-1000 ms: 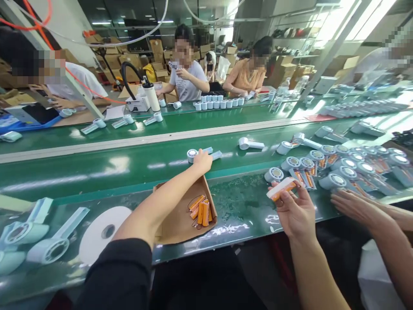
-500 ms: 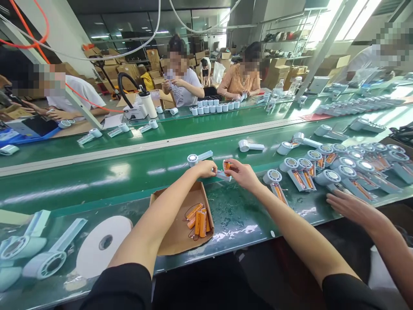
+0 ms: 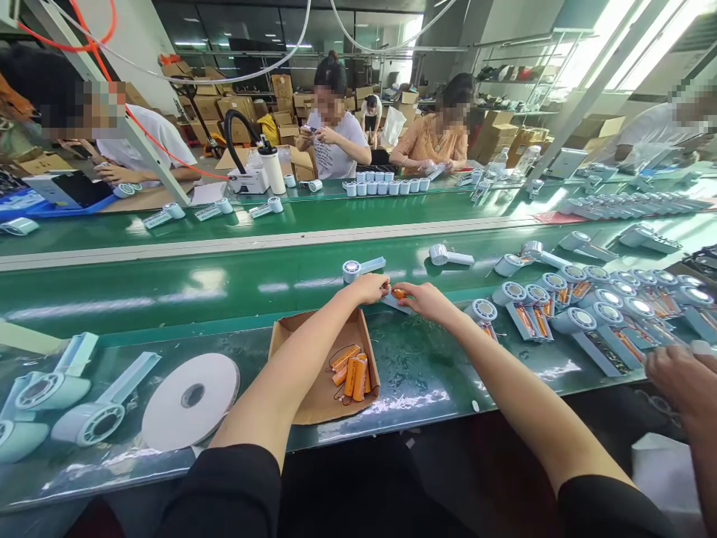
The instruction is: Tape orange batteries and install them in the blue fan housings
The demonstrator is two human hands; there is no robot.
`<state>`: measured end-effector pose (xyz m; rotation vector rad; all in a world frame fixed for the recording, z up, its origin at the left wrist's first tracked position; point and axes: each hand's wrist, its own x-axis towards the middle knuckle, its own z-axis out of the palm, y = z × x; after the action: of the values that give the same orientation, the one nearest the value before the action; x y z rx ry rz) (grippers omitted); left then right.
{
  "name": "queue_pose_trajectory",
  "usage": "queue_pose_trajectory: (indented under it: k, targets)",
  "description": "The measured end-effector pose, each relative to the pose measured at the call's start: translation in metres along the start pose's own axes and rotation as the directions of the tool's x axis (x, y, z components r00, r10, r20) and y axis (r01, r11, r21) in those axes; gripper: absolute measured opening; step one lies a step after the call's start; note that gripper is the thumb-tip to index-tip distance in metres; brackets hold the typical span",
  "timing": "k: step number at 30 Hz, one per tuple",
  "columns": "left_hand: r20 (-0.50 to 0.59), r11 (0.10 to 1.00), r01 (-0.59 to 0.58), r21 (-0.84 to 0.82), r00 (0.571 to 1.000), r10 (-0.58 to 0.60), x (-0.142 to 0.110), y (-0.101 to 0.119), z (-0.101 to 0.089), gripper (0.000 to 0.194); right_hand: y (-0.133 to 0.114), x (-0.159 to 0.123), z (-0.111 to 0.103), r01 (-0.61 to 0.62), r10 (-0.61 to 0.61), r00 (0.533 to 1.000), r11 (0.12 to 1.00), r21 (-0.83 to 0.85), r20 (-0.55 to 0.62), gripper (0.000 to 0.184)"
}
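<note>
My left hand is closed with its fingers pinched at the inner end of a pale blue handheld fan. Only the open, trough-like handle of that fan shows; its round head is hidden behind the hand. My right hand grips an orange battery between thumb and fingers, right over the handle. Just beyond my left hand lies another handheld fan. Under my left forearm, a shallow cardboard box contains several orange wired batteries.
To the right stand many fans with batteries, near a co-worker's hand. A white roll and open fan housings lie left. The green conveyor runs behind; people sit across it.
The orange battery has been lowered from upright to lying low at the handle, my right hand with it. The co-worker's hand at the right has drawn back from the fans. The view has shifted slightly.
</note>
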<state>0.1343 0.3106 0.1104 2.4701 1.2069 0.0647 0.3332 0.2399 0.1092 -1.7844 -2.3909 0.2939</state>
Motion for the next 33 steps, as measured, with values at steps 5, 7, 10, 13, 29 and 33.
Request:
queue_pose_trajectory:
  k: [5,7,10,13,29,33]
  targets:
    - [-0.075,0.995,0.048,-0.084,0.996,-0.055,0.004,-0.002,0.008,0.028,-0.009,0.001,-0.005,0.095,-0.084,0.991,0.990,-0.105,0.105,0.046]
    - [-0.086,0.993,0.059,-0.104,0.994,-0.068,0.008,-0.002,0.011,0.029,-0.012,0.005,-0.005,0.120,-0.098,0.985,0.980,-0.159,0.142,0.046]
    - [-0.093,0.991,0.067,-0.120,0.993,-0.078,0.012,0.000,0.013,0.030,-0.014,0.014,-0.006,0.153,-0.103,0.974,0.956,-0.252,0.200,0.045]
    - [-0.098,0.992,0.049,-0.118,0.993,-0.061,0.010,0.002,0.012,0.030,-0.015,0.025,-0.010,0.180,-0.112,0.965,0.940,-0.289,0.236,0.041]
    - [-0.016,0.963,-0.233,-0.135,0.972,0.233,-0.005,0.028,0.012,0.019,0.005,-0.071,0.024,0.010,0.161,0.937,0.875,0.485,-0.309,0.023]
    - [-0.018,0.959,-0.251,-0.132,0.968,0.251,-0.005,0.027,0.013,0.021,0.000,-0.080,0.032,-0.043,0.234,0.913,0.871,0.490,-0.335,0.025]
